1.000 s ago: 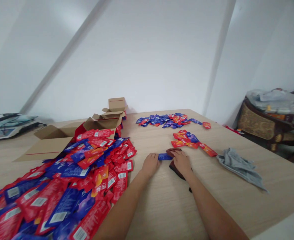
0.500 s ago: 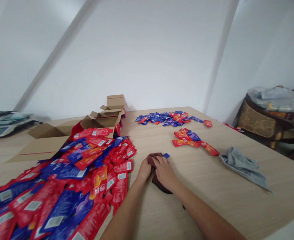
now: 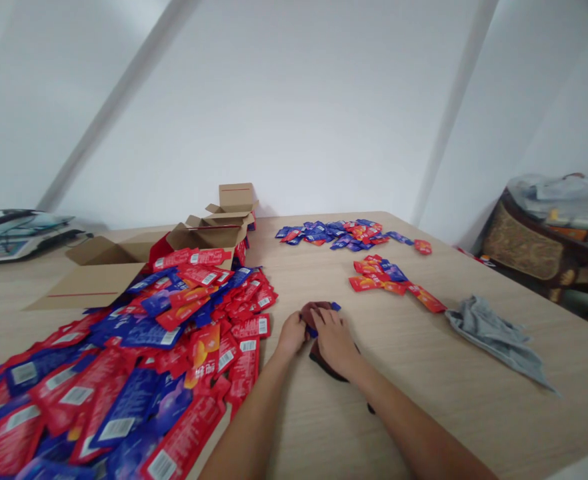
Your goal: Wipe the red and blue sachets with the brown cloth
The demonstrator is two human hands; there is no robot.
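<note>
In front of me on the table, my left hand [image 3: 293, 335] is closed at the near left end of a blue sachet [image 3: 313, 332], most of which is covered. My right hand [image 3: 336, 341] bends over a brown cloth [image 3: 315, 311] and presses it onto the sachet, gripping the cloth under its fingers. A blue corner pokes out beyond the fingertips. The cloth's dark-edged lower part hangs out below the right palm. Left of my hands spreads a big heap of red and blue sachets [image 3: 139, 347].
Open cardboard boxes [image 3: 91, 283] stand behind the heap. Farther back lies a pile of sachets [image 3: 324, 233], with a smaller group [image 3: 374, 275] nearer. A grey cloth [image 3: 497, 333] rests at the right. A scale [image 3: 19, 240] is at far left, a patterned chair [image 3: 524, 240] beyond the table.
The right hand's fingers have flattened and spread over the brown cloth, and more blue of the sachet shows between the hands. The view has shifted slightly.
</note>
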